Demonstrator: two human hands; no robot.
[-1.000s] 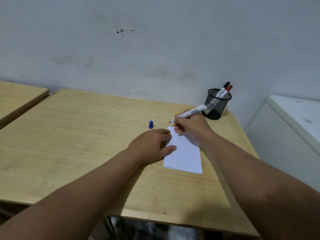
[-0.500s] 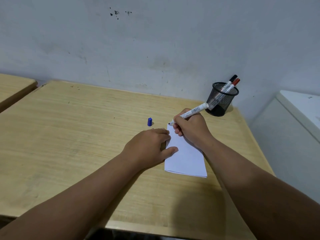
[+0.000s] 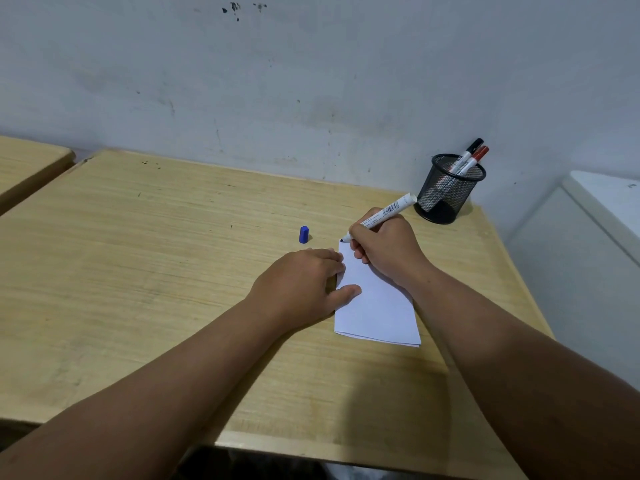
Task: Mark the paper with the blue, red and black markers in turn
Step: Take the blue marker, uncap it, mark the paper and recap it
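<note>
Since the earlier frames, little has shifted beyond the camera's tilt: the marker tip has stayed at the far left corner of the paper and the left hand has kept its place on the sheet's left edge. Right hand (image 3: 384, 249) has its grip clenched around the uncapped blue marker (image 3: 384, 213), fingers curled near the tip, the white barrel slanting up and to the right past the knuckles. Its dark tip meets the far left corner of the white paper (image 3: 375, 306), which lies flat on the wooden bench (image 3: 156, 271); whether any mark is laid there I cannot tell. Left hand (image 3: 304, 282) lies palm down, its grip released, fingertips and thumb pressing the paper's left edge. Just beyond that hand, on the bare bench, the blue cap (image 3: 303, 234) stands apart from the paper. At the far right corner of the bench a black mesh pen holder (image 3: 446, 192) holds the red marker (image 3: 474, 161) and the black marker (image 3: 465, 154), both capped and leaning right.
</note>
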